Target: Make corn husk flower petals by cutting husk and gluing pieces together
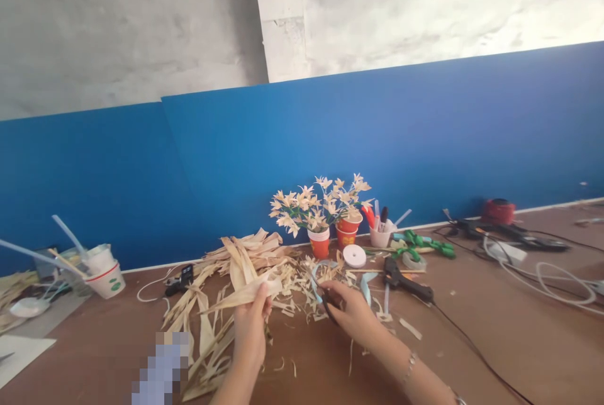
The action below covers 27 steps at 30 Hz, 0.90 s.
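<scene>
Above the bench (533, 342), the left hand (251, 324) pinches a pale husk (241, 295) and the right hand (350, 308) grips scissors (326, 305); flowers (304, 200) look finished in paper cups (319, 245) behind, while heaped husks (262, 246) seem uncut.

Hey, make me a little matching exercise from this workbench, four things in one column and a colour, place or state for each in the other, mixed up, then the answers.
Column one:
1. Left hand
2. Glue gun
3. Flat round roll
4. Pale flowers

Column two:
A. White
B. Standing in red cups
C. Black
D. Holding a dried leaf

Right pairs: 1-D, 2-C, 3-A, 4-B
</scene>
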Tool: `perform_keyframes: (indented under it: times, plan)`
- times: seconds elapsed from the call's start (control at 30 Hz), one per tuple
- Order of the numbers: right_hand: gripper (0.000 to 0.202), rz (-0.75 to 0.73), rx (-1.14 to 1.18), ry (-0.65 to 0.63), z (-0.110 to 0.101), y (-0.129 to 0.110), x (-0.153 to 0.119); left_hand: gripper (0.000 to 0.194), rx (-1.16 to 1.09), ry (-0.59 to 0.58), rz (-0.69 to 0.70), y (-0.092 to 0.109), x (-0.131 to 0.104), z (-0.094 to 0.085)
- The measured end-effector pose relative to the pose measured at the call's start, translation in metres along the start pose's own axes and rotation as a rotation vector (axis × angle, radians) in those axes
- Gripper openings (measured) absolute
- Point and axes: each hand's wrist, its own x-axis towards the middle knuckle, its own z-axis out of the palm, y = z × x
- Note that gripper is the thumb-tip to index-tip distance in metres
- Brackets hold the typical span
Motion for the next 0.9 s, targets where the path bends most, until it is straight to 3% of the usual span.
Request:
perform_keyframes:
  times: [0.1,0.23,0.43,0.57,0.73,0.9]
  plan:
    - [0.033,0.105,0.261,-0.092,0.010,-0.006,-0.004,0.035,-0.205,0.069,-0.121,-0.003,-0.005,0.008]
    - [0.038,0.148,0.349,-0.245,0.023,-0.017,-0.013,0.031,-0.265,0.145,-0.187,-0.009,-0.011,0.013]
    - [0.043,0.170,0.444,-0.289,0.030,-0.008,-0.014,0.032,-0.253,0.012,-0.194,-0.018,-0.013,0.013]
    - [0.047,0.239,0.431,-0.395,0.025,-0.002,-0.010,0.035,-0.224,-0.057,-0.194,-0.019,-0.011,0.010]
    - [0.046,0.281,0.426,-0.493,0.022,-0.013,-0.014,0.036,-0.200,-0.095,-0.194,-0.015,-0.012,0.009]
    - [0.046,0.259,0.498,-0.494,0.024,-0.015,-0.015,0.037,-0.131,-0.139,-0.224,-0.014,-0.015,0.011]
